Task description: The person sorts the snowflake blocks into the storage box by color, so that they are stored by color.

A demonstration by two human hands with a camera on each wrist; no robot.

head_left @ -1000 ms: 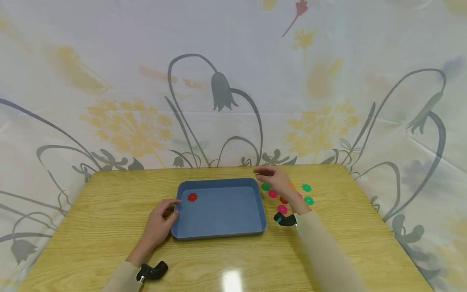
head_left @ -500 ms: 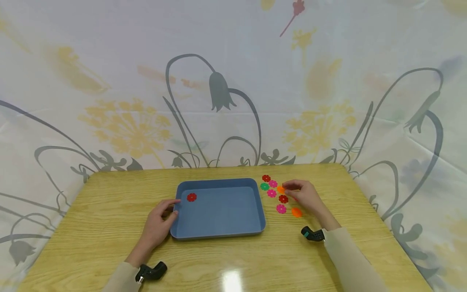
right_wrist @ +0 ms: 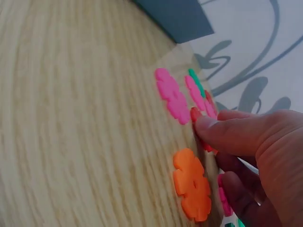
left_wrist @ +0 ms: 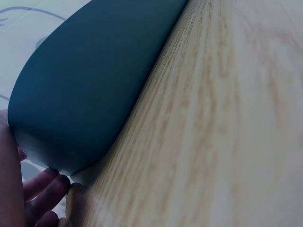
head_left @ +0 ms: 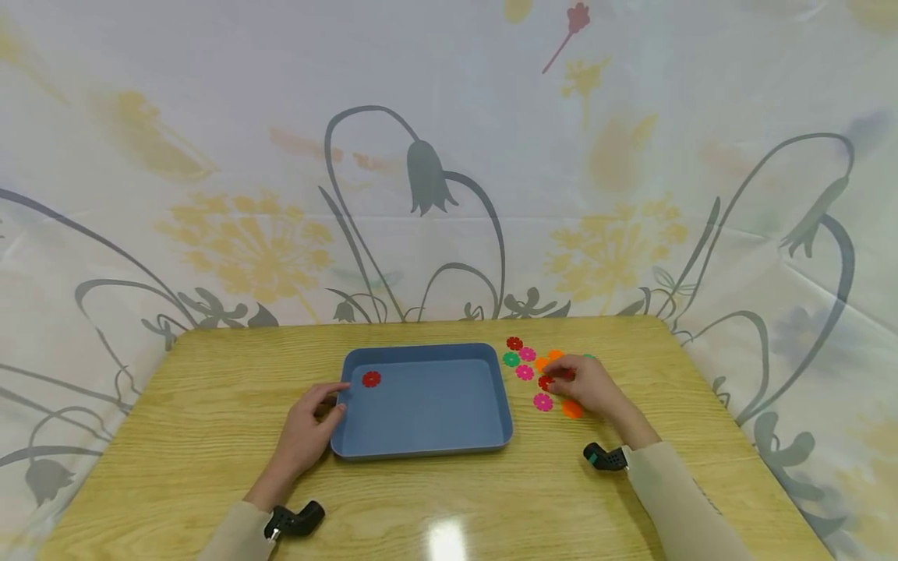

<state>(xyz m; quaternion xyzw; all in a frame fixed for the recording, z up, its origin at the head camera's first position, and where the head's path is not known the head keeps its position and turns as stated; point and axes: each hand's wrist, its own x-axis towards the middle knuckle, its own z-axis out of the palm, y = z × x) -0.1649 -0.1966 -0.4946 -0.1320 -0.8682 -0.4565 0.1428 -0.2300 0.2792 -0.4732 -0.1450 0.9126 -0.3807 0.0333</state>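
Observation:
My left hand (head_left: 306,428) holds the left side of a shallow blue tray (head_left: 421,452), its index finger and thumb at the rim. In the left wrist view, curled fingers (left_wrist: 49,191) touch the tray's outer corner. One red flower-shaped piece (head_left: 371,379) lies inside the tray, near its far left corner. To the right of the tray, my right hand (head_left: 585,384) pinches another red flower-shaped piece (head_left: 545,382) between thumb and fingers, low over the table. In the right wrist view, the thumb (right_wrist: 213,130) hides part of that piece.
Around the right hand lie several flat flower pieces: pink (head_left: 543,402), orange (head_left: 572,409), green (head_left: 511,359) and a red one (head_left: 515,344). Some are partly covered by the hand. Beyond the wooden table (head_left: 393,506) hangs a flower-print cloth (head_left: 449,234).
My right hand has moved from the tray's far right corner rightward and nearer to the scattered pieces, then slightly closer, onto a red piece. The left hand and the tray have stayed in place.

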